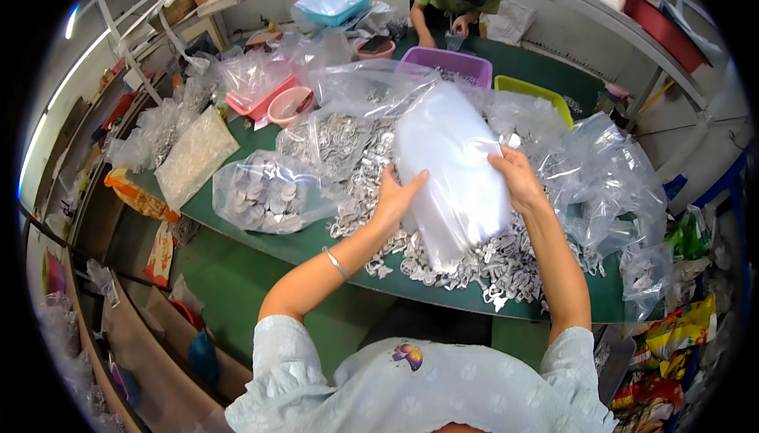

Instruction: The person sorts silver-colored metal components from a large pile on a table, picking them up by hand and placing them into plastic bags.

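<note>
A thick stack of clear plastic bags (pixel 451 172) is held up in front of me, over the table. My left hand (pixel 399 194) grips its left edge, thumb on the front and the other fingers partly hidden behind. On the opposite edge, my right hand (pixel 518 176) is closed, with the thumb in front. Beneath the stack lies a wide heap of small silvery metal pieces (pixel 506 275), some shaped like hooks or clasps. To the left, an open clear bag (pixel 273 192) contains flat round metal discs.
The green table (pixel 316 247) also bears a purple bin (pixel 447 60), a lime-green bin (pixel 534 95), a pink tray (pixel 261 97) and large loose plastic bags (pixel 601 180). Across it, another person (pixel 455 6) handles something small. Shelves with a red tub (pixel 664 34) overhang the far side.
</note>
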The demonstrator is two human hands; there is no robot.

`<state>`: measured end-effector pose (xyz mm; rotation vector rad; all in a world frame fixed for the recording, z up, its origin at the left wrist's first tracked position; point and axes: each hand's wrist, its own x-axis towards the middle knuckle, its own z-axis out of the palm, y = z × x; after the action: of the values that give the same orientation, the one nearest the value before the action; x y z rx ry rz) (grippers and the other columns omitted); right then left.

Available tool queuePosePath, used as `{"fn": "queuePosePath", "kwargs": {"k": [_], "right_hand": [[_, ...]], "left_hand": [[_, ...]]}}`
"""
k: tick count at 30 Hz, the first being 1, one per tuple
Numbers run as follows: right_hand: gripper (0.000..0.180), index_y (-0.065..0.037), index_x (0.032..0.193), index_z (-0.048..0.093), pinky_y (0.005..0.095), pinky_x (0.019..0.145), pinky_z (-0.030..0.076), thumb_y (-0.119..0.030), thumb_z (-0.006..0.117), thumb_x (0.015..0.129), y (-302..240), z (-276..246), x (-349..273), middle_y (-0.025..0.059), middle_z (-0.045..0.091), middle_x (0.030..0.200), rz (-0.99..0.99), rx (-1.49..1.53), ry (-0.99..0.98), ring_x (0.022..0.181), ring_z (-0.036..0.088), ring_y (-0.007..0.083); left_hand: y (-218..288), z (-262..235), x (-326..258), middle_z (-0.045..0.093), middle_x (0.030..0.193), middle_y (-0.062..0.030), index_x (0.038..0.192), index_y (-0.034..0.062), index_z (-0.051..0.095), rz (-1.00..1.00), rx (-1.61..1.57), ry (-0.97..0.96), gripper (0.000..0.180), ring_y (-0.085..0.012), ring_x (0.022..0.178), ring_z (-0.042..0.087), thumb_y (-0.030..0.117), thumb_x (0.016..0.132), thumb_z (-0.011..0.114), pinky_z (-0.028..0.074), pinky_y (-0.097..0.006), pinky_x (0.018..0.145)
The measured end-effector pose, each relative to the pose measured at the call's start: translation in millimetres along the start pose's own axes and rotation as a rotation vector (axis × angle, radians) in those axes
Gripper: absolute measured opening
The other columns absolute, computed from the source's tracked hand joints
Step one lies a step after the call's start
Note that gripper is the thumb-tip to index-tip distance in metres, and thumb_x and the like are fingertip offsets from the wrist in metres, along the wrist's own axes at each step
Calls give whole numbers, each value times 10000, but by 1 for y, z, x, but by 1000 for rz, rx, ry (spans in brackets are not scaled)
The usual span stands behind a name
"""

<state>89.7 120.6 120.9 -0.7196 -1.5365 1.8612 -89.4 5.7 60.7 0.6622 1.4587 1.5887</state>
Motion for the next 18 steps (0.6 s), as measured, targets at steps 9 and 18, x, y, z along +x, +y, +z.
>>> {"fn": "queuePosePath", "kwargs": {"k": [9, 18], "right_hand": [[302, 15, 1105, 554, 192, 705, 433, -158, 527, 859, -138, 7, -39, 7, 600, 906, -570, -493, -134, 802, 537, 56], [245, -4, 1066, 559, 252, 703, 507, -47, 449, 851, -383, 39, 96, 85, 617, 948, -1271, -197, -94, 803, 606, 186]], "left_hand": [[27, -10, -43, 344, 1323, -167, 1377, 43, 145, 486, -434, -96, 564, -264, 1177, 430, 291, 936, 392, 381, -380, 952], [-63, -52, -65, 463, 1195, -191, 1354, -7, 210, 445, 118, 33, 595, -223, 1065, 515, -32, 820, 472, 426, -289, 852]]}}
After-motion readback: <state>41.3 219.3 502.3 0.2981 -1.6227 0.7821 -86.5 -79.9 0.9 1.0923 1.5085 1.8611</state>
